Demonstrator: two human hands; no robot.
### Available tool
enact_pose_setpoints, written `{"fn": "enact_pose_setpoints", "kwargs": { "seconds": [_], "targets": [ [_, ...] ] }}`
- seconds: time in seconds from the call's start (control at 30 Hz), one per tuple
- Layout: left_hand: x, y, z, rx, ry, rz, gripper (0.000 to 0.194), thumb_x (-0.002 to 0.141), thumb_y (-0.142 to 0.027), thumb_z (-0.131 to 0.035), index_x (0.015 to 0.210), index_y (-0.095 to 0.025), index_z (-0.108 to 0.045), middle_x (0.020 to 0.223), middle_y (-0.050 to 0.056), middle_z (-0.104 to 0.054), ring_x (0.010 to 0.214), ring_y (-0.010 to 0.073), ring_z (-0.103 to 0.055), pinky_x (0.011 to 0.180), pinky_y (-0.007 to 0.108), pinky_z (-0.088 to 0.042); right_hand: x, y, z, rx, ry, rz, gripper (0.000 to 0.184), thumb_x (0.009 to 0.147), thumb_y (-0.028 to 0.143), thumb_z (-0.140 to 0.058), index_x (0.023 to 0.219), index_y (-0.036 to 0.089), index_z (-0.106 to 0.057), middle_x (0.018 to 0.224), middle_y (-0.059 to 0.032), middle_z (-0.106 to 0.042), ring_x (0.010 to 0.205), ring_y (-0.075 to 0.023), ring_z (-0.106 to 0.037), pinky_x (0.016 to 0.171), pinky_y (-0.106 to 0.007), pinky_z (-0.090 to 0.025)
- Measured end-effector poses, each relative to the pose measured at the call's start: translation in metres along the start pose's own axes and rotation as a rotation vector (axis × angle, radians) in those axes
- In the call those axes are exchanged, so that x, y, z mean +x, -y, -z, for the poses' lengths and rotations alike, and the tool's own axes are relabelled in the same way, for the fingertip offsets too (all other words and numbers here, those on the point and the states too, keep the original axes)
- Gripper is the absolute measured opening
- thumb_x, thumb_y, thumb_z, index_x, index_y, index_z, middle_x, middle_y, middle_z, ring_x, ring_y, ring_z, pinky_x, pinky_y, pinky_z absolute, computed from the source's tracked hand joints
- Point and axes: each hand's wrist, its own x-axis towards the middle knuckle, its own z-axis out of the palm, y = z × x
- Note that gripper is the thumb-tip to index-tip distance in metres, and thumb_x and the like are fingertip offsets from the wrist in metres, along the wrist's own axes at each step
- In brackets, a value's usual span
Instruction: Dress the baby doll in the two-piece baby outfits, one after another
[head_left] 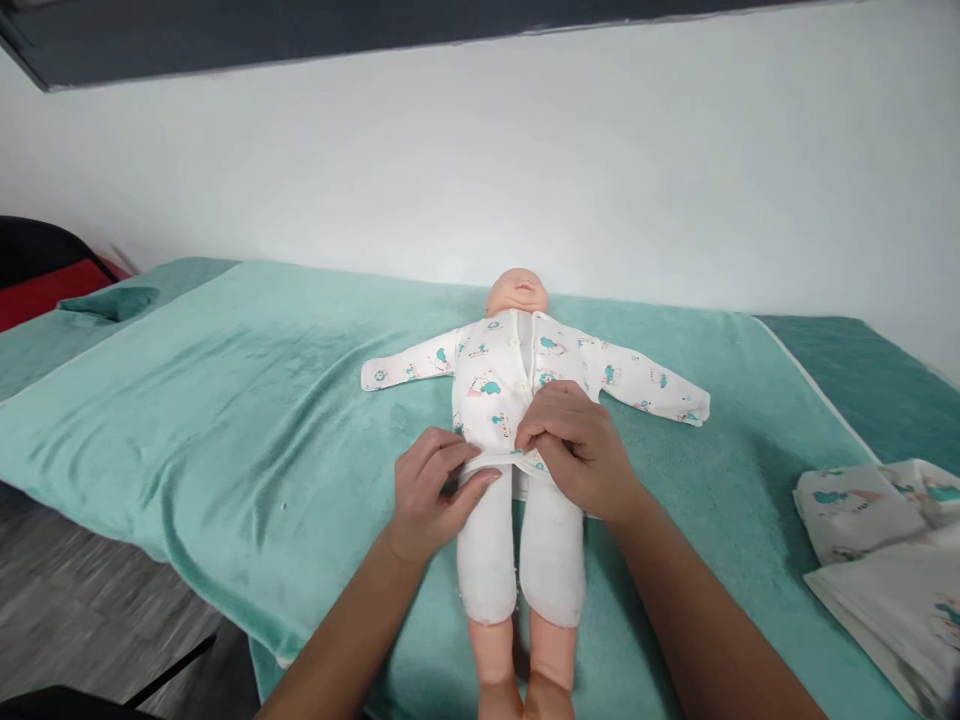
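A baby doll [519,290] lies on its back with its head toward the wall and its arms spread wide. It wears a white baby jacket [486,362] printed with small teal and pink figures, open at the neck. Below the hem, white padded coverings [486,560] wrap its thighs, and the lower legs are bare. My left hand [435,490] pinches the jacket's hem at the doll's hip, thumb below and fingers above. Over the lower front, my right hand [581,450] is closed on the jacket's front edge, hiding part of it.
A teal blanket [225,400] covers the bed under the doll. Folded cloth [870,520] with a matching print lies at the right edge. Behind the bed rises a white wall [675,150]. A black and red chair [52,265] stands at far left.
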Motion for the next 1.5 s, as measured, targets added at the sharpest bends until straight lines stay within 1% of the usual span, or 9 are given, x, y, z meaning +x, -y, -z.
{"fn": "enact_pose_setpoints", "kwargs": {
  "seconds": [0.13, 0.23, 0.33, 0.43, 0.53, 0.7, 0.9, 1.07, 1.5],
  "targets": [
    [0.000, 0.000, 0.000, 0.005, 0.002, 0.017, 0.021, 0.087, -0.026, -0.075, 0.101, -0.019, -0.062, 0.082, 0.002, -0.062, 0.070, 0.0128, -0.056, 0.060, 0.025, -0.048, 0.001, 0.007, 0.007, 0.044, 0.089, -0.018, 0.028, 0.085, 0.001, -0.046, 0.083, 0.021, -0.065, 0.081, 0.0020, -0.069, 0.079, -0.0135, -0.062, 0.089, -0.037, -0.041],
    [0.000, -0.001, 0.000, 0.015, 0.002, 0.028, 0.019, 0.088, -0.029, -0.074, 0.100, -0.020, -0.062, 0.081, 0.001, -0.063, 0.068, 0.0126, -0.056, 0.060, 0.025, -0.048, 0.003, 0.014, 0.010, 0.047, 0.187, -0.010, 0.022, 0.089, 0.005, -0.052, 0.090, 0.022, -0.066, 0.087, 0.0019, -0.070, 0.086, -0.0141, -0.062, 0.090, -0.036, -0.039],
    [0.001, 0.000, 0.001, 0.006, 0.002, 0.022, 0.020, 0.088, -0.028, -0.073, 0.102, -0.019, -0.062, 0.081, 0.002, -0.063, 0.070, 0.0129, -0.056, 0.060, 0.025, -0.048, 0.005, 0.019, 0.010, 0.021, 0.296, -0.015, 0.015, 0.089, 0.008, -0.058, 0.089, 0.022, -0.064, 0.087, 0.0026, -0.068, 0.084, -0.0139, -0.060, 0.092, -0.036, -0.038],
    [0.001, 0.001, 0.001, -0.009, 0.004, 0.005, 0.019, 0.089, -0.027, -0.072, 0.103, -0.018, -0.062, 0.082, 0.003, -0.062, 0.073, 0.0137, -0.057, 0.062, 0.025, -0.048, 0.006, 0.021, 0.010, 0.005, 0.354, -0.034, 0.010, 0.091, 0.013, -0.061, 0.086, 0.022, -0.061, 0.088, 0.0028, -0.066, 0.085, -0.0138, -0.059, 0.093, -0.036, -0.037],
    [0.001, 0.001, 0.000, -0.007, 0.008, 0.004, 0.018, 0.090, -0.027, -0.070, 0.103, -0.018, -0.062, 0.083, 0.003, -0.062, 0.073, 0.0139, -0.058, 0.062, 0.026, -0.048, 0.005, 0.020, 0.009, 0.006, 0.371, -0.050, 0.011, 0.092, 0.017, -0.064, 0.084, 0.022, -0.058, 0.088, 0.0035, -0.066, 0.085, -0.0130, -0.059, 0.095, -0.035, -0.037],
    [0.001, 0.000, 0.001, -0.002, 0.006, 0.003, 0.018, 0.089, -0.026, -0.071, 0.103, -0.019, -0.062, 0.083, 0.003, -0.063, 0.073, 0.0139, -0.058, 0.062, 0.026, -0.049, 0.004, 0.018, 0.008, -0.006, 0.382, -0.085, 0.014, 0.089, 0.012, -0.067, 0.085, 0.023, -0.059, 0.089, 0.0053, -0.067, 0.085, -0.0123, -0.059, 0.099, -0.034, -0.035],
    [0.000, 0.001, 0.001, -0.007, 0.006, 0.000, 0.020, 0.088, -0.024, -0.073, 0.104, -0.018, -0.062, 0.084, 0.003, -0.062, 0.073, 0.0137, -0.057, 0.061, 0.025, -0.048, 0.006, 0.020, 0.008, -0.007, 0.384, -0.134, 0.014, 0.087, 0.012, -0.071, 0.082, 0.023, -0.063, 0.084, 0.0048, -0.067, 0.084, -0.0137, -0.059, 0.098, -0.034, -0.036],
    [0.001, 0.001, 0.000, -0.009, 0.001, -0.008, 0.021, 0.086, -0.024, -0.075, 0.101, -0.017, -0.062, 0.082, 0.004, -0.062, 0.071, 0.0137, -0.057, 0.059, 0.025, -0.047, 0.008, 0.021, 0.010, 0.020, 0.384, -0.171, 0.016, 0.084, 0.010, -0.074, 0.079, 0.023, -0.066, 0.080, 0.0063, -0.065, 0.079, -0.0122, -0.057, 0.097, -0.034, -0.036],
    [0.003, -0.001, 0.000, 0.013, -0.013, 0.002, 0.018, 0.088, -0.028, -0.074, 0.098, -0.018, -0.062, 0.079, 0.002, -0.062, 0.066, 0.0120, -0.055, 0.058, 0.024, -0.047, 0.008, 0.020, 0.010, 0.049, 0.378, -0.226, 0.016, 0.083, 0.012, -0.077, 0.076, 0.023, -0.067, 0.078, 0.0058, -0.066, 0.083, -0.0141, -0.058, 0.096, -0.034, -0.038]
  ]
}}
